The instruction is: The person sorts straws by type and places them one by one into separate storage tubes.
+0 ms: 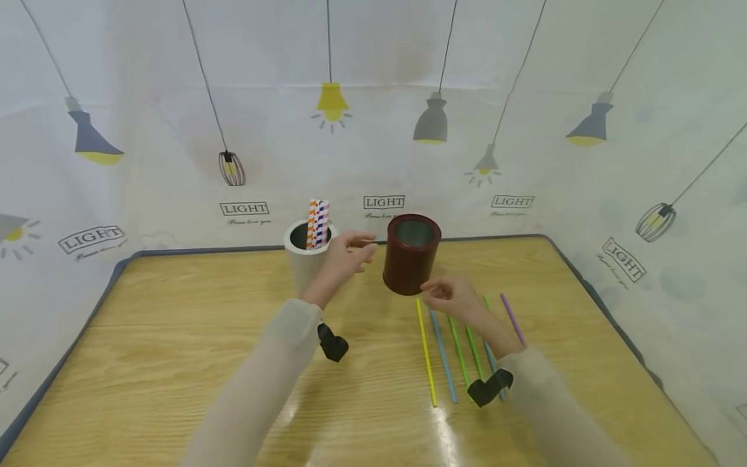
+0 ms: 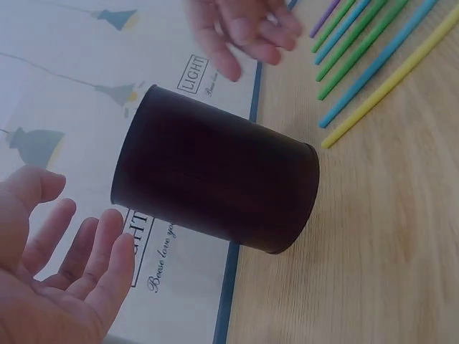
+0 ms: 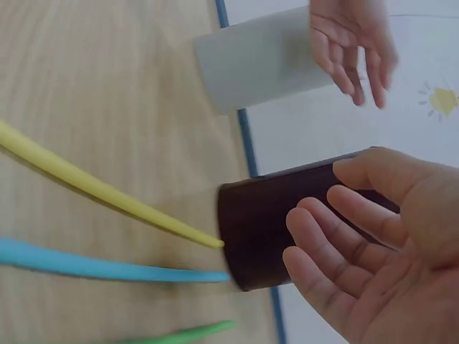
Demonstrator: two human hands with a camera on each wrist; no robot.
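Head view: the dark red cup (image 1: 410, 263) is upright between the left hand (image 1: 345, 261) and the right hand (image 1: 458, 299). Left hand: fingers loosely spread, holding nothing; the white cup (image 1: 300, 269) with patterned straws (image 1: 318, 224) is just behind it. Right hand: fingers relaxed, holding nothing; contact with the dark red cup cannot be confirmed. Coloured sticks (image 1: 426, 350) lie below and beside the right hand.

A dark-red cup (image 1: 410, 264), seemingly grey inside, stands upright.
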